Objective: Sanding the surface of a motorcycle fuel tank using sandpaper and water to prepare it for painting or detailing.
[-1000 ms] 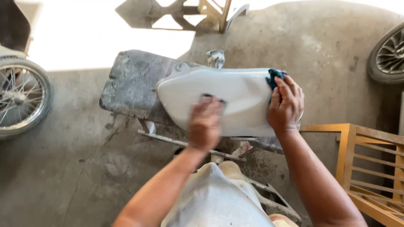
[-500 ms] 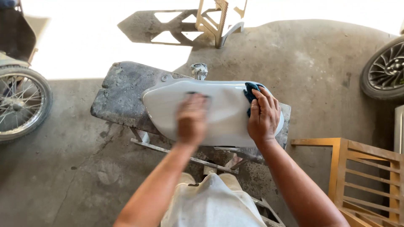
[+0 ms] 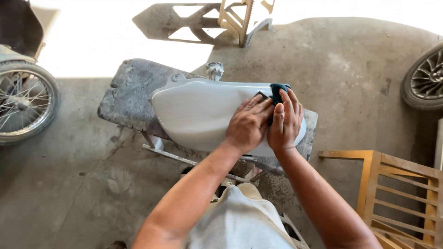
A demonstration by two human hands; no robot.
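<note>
Pressing flat on a smooth, pale grey-white moulded panel (image 3: 203, 115) at the centre of the frame, both hands sit side by side at its right end: the left hand (image 3: 249, 123) lies open-palmed on the surface, while the right hand (image 3: 285, 121) is closed over a dark blue cloth pad (image 3: 277, 91) at the upper right edge. The panel's long axis runs left to right across a worn grey padded bench (image 3: 127, 94), stretching away leftward from the hands, the left hand nearer its middle. Around it: a spoked wheel (image 3: 23, 103) at far left, a tyre (image 3: 424, 78) upper right, a wooden slatted frame (image 3: 397, 193) lower right, nothing lying on the panel's free length.
</note>
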